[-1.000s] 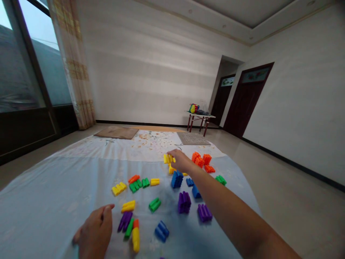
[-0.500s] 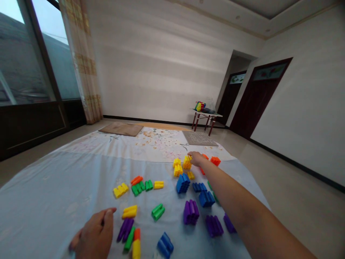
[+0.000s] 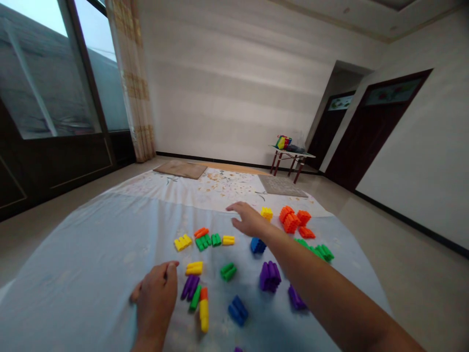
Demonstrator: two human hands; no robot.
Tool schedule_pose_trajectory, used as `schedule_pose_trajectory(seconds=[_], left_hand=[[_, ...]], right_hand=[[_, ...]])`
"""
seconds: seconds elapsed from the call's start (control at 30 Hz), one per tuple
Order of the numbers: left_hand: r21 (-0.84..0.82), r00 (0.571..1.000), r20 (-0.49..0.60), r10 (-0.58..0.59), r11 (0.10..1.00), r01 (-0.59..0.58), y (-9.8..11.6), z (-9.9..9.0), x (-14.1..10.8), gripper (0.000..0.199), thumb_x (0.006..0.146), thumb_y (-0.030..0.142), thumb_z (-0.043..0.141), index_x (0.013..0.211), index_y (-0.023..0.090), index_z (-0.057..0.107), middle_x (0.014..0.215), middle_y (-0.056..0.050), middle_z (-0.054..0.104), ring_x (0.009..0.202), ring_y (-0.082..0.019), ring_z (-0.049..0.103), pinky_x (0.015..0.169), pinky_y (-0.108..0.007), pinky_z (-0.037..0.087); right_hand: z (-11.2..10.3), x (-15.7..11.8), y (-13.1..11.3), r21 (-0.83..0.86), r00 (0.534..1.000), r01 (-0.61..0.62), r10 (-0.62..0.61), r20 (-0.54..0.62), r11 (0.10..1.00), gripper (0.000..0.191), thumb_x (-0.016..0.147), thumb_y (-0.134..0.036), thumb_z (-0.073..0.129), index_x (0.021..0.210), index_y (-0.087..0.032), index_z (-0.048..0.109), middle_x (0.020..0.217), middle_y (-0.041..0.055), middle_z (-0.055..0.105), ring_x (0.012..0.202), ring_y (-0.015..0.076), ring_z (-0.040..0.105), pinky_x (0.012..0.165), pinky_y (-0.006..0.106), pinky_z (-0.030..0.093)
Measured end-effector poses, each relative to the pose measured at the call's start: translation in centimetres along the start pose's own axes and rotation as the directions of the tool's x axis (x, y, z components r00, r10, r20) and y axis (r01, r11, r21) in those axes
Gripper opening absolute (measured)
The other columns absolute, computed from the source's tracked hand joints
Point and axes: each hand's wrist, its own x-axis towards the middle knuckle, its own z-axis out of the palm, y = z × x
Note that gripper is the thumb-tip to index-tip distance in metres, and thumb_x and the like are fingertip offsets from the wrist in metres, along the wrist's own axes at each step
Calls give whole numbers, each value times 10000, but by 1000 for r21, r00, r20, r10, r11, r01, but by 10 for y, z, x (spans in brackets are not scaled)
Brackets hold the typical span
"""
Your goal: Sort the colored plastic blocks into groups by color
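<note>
My right hand (image 3: 249, 221) is above the far middle of the cloth, thumb and fingers apart, holding nothing. Just right of it stands a yellow block stack (image 3: 266, 213), partly hidden by my hand. A blue block stack (image 3: 258, 245) shows below my wrist. My left hand (image 3: 158, 292) rests low on the left, fingers curled; whatever may be inside is hidden. Nearest to it lie purple blocks (image 3: 190, 287), a yellow block (image 3: 194, 268), a green block (image 3: 195, 298) and a yellow piece (image 3: 204, 315) with an orange end. A green block (image 3: 228, 271) and a blue block (image 3: 238, 310) lie between the hands.
Orange stacks (image 3: 289, 220), green blocks (image 3: 324, 252) and a purple stack (image 3: 270, 277) stand to the right. A row of yellow, orange and green blocks (image 3: 203, 242) lies farther back. Two flat boards, one brown (image 3: 180, 169), lie at the cloth's far end. A small table (image 3: 293, 152) stands beyond.
My right hand has moved left from the yellow stacks, its fingers now apart. My left hand stays curled beside the same blocks. The whole view has shifted slightly.
</note>
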Motion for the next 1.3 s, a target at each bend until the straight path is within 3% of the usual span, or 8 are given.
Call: schedule_pose_trajectory(seconds=[0.07,0.13,0.23,0.33,0.6,0.83,1.0,1.3], left_hand=[[10,1000,-14,8,1000,-8,1,-1,0,392,816,352,287,919,212,639,1032,-83,660,1000,-250,569,939,-428,317],[23,999,-38,20,1000,-19,1,-2,-1,399,822,336,283,950,199,635,1046,-91,657,984,-251,573,935,-426,321],[8,996,-74,41,999,-40,0,-1,-2,438,841,317,249,1008,166,624,1055,-103,659,991,-240,573,961,-411,309],[-24,990,-120,73,997,-77,-4,2,-4,461,855,302,228,1060,122,599,1081,-132,649,1052,-232,553,1006,-414,263],[-68,980,-192,40,996,-55,-7,7,-6,422,891,261,220,1145,129,530,1115,-130,634,1039,-221,568,1001,-455,254],[-21,966,-241,97,994,-105,-9,10,-7,389,895,231,231,1123,133,530,1179,-112,604,1032,-225,571,966,-459,282],[-11,969,-224,107,994,-113,-11,10,-7,395,892,238,222,1110,141,537,1176,-114,605,1033,-228,569,972,-471,272],[10,975,-205,88,996,-88,-10,11,-4,429,889,223,193,1149,117,518,1193,-130,589,1010,-231,572,989,-474,273]], right_hand=[[22,6,-28,20,994,-42,40,103,999,424,768,-242,550,1190,-209,537,1241,96,528,1160,235,460,959,427,365],[44,13,-44,-8,960,-218,216,180,976,471,769,-369,556,1216,-225,514,1274,112,501,1191,291,425,923,498,374],[71,23,-51,-59,848,-483,483,217,874,573,771,-550,489,1239,-220,483,1295,144,471,1223,350,372,866,565,380],[90,29,-52,-63,780,-585,582,231,809,628,770,-633,411,1232,-213,481,1290,156,468,1218,362,368,853,579,372],[127,47,-88,-59,836,-514,515,189,856,655,761,-702,332,1211,-252,491,1278,121,482,1192,341,378,866,586,341],[149,64,-103,-138,871,-438,458,180,888,755,671,-707,475,1321,-340,357,1365,110,381,1253,359,284,903,676,213],[144,56,-101,-180,880,-385,419,225,905,560,678,-590,552,1167,-320,518,1234,97,481,1159,331,390,878,656,266],[114,6,-91,-186,890,-333,373,260,924,561,643,-551,580,1138,-289,545,1200,105,513,1119,330,430,821,583,375]])
